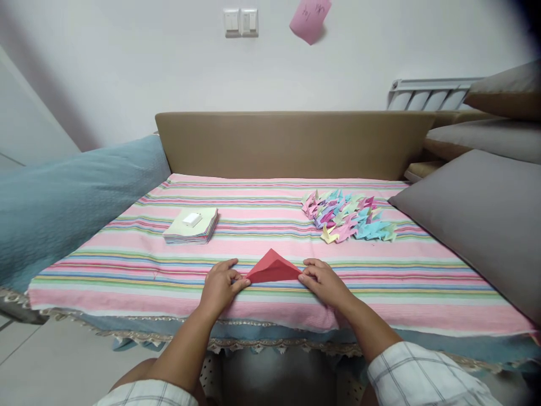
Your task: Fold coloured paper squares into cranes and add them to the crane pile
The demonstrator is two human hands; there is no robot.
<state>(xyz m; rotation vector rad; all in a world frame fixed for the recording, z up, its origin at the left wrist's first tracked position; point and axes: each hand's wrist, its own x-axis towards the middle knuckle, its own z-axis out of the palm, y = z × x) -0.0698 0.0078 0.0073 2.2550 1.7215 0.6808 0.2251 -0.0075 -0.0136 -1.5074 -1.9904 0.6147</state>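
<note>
A red sheet of paper (274, 267), folded into a triangle, lies on the striped cloth (127, 265) near the front edge. My left hand (220, 285) pinches its left corner with curled fingers. My right hand (323, 280) presses and pinches its right corner, fingers closed on the fold. Both hands rest on the cloth.
A stack of pale square papers (192, 225) with a small white object on top lies at the left. A pile of several folded paper cranes (349, 217) in mixed colours sits at the back right. Grey cushions (477, 220) flank the right, a teal blanket (67, 197) the left.
</note>
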